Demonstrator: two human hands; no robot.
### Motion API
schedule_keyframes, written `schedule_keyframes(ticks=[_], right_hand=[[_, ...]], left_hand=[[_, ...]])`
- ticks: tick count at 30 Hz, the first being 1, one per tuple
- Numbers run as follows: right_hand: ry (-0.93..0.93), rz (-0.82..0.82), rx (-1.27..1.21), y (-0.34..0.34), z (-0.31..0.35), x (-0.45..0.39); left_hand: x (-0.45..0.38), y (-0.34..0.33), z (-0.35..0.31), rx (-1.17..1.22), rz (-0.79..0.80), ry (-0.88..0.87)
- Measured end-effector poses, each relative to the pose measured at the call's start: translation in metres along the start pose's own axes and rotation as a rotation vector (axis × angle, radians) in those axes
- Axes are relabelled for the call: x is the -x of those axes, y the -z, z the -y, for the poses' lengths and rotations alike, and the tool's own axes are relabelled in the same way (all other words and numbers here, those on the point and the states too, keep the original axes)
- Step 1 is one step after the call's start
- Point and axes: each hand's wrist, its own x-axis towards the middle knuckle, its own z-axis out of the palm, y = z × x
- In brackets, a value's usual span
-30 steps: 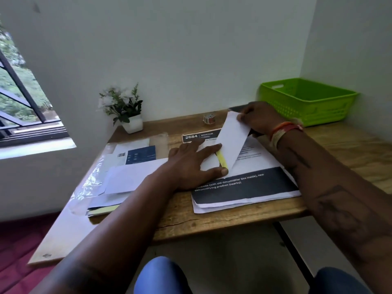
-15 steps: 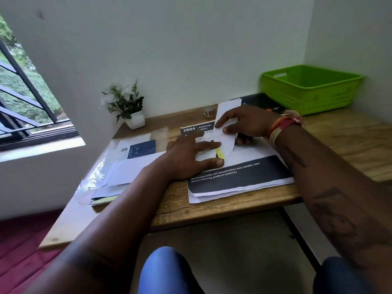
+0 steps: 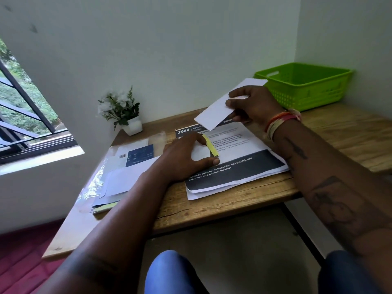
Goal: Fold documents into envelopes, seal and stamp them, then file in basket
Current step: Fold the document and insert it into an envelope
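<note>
A white envelope [image 3: 220,103] was held up off the desk [image 3: 331,132] by the right hand [image 3: 251,105], pinched between thumb and curled fingers, and tilted with its far corner toward the green basket [image 3: 305,85]. It was raised above the printed sheets [image 3: 233,164], touching neither them nor the basket. The left hand [image 3: 186,159] was rested on the sheets, its thumb and forefinger set around a small white piece with a yellow strip [image 3: 210,145] at its edge; whether that piece was gripped or merely pressed down could not be told. No envelope could be seen inside the basket, though its floor was only partly in view. Whether the held envelope had been sealed or stamped could not be judged. A stack of further papers [image 3: 125,177] lay to the left, so most of the work was judged to be left: more folding, sealing, stamping and filing.
</note>
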Motion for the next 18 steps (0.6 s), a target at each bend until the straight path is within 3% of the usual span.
schedule_keyframes(ticks=[6,11,18], right_hand=[[-0.029,0.172,0.305,-0.001,-0.007,0.0],[0.106,0.244,0.553,0.0,-0.005,0.001],[0.298,0.164,0.736,-0.006,0.008,0.009]], left_hand=[[-0.004,-0.001,0.007,0.044,-0.095,0.038],[-0.004,0.003,0.008,0.065,-0.154,0.024],[-0.005,0.003,0.008,0.057,-0.153,0.018]])
